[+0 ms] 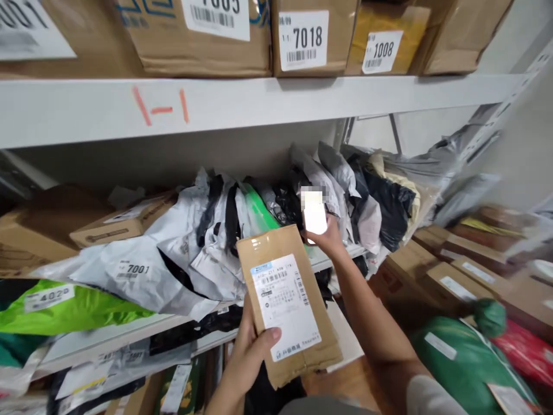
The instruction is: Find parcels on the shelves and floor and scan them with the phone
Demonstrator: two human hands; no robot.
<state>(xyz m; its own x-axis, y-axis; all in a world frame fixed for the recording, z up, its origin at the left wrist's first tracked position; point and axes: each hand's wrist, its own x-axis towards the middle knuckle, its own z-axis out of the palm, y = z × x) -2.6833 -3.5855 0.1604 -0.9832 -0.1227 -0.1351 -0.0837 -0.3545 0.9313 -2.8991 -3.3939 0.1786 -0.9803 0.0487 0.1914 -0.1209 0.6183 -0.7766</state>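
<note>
My left hand (253, 349) grips a cardboard box (311, 276) from its lower left side, the thumb lying over the front. On the box's face, turned toward me, is a white shipping label (285, 308) with barcodes and small print. Farther forward and to the right, my right hand (330, 235) is wrapped around a phone (315, 222) with a glowing white screen, its upper part blurred out. The phone is held just beyond the box's upper right corner, in front of a row of plastic mailing bags (298, 173) on the shelf.
A white shelf beam (242, 104) marked in red crosses above, carrying numbered cartons (315, 57). Grey mailers (129, 265) and a lime-green bag (86, 308) fill the left. At right, boxes (453, 282) and a green wrapped bundle (458, 357) are piled low beside the rack.
</note>
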